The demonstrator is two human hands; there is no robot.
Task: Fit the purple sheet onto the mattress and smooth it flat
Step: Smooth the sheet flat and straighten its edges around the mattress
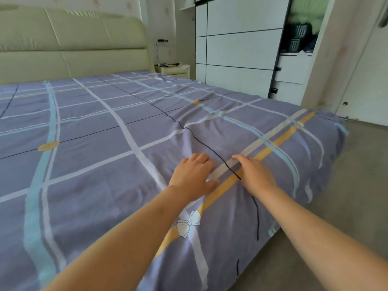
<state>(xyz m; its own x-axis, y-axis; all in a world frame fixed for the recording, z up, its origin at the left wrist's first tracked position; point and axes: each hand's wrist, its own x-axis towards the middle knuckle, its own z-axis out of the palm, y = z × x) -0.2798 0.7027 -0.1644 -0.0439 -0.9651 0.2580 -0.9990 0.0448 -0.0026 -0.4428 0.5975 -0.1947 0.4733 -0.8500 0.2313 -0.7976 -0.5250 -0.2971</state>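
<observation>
Now your purple cotton sheet with white, pale-blue and yellow check stripes (100, 127) covers the whole top of the mattress and drapes over its near side, down toward the grey floor (346, 196). Both of your hands lie palm-down on the sheet, close to the near edge of the mattress. Your left hand (194, 175) is flat with fingers spread and grips nothing. Your right hand (255, 173) is just beside it, also open and flat, its fingers lying across a yellow stripe and a thin black line in the pattern. Between and beyond your hands the sheet shows soft creases running toward the far corner. A white bow print (188, 223) sits on the sheet just nearer to you than your left hand. Behind the mattress stands a cream padded headboard (71, 40); a white wardrobe (237, 45) stands beyond the mattress's far corner.
</observation>
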